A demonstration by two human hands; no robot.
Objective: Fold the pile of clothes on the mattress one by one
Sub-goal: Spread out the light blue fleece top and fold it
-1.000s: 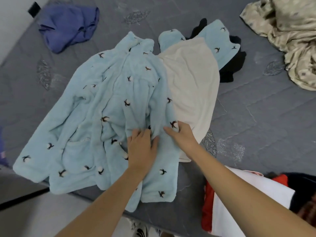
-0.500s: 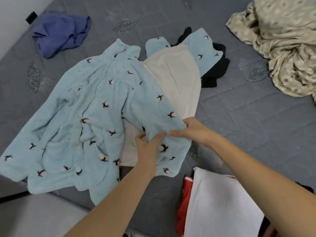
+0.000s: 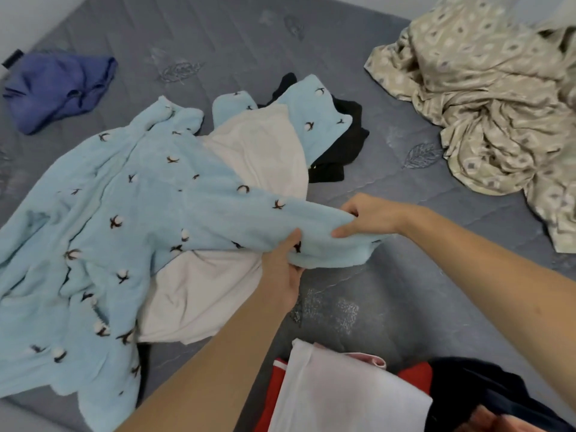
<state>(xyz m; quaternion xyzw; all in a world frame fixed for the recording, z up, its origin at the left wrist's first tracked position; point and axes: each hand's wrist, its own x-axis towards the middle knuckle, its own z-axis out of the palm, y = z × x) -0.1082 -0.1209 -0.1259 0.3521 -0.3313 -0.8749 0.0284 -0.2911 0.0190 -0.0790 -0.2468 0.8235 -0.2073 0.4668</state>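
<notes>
On the grey mattress (image 3: 389,291), far left: blue garment (image 3: 59,88), unfolded. Centre: pale-blue fleece robe (image 3: 124,213), cream lining up, sleeve clamped by left hand (image 3: 285,269) and right hand (image 3: 371,218); folding barely begun. Right: beige patterned cloth (image 3: 486,113), crumpled. Near edge: folded stack (image 3: 343,397), apparently done.

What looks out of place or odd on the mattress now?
Nothing is damaged or spilled. The light blue robe is spread out unfolded, with both hands, left and right, gripping one part of it. A black garment lies half buried under it, and a beige sheet sits crumpled far right.
</notes>
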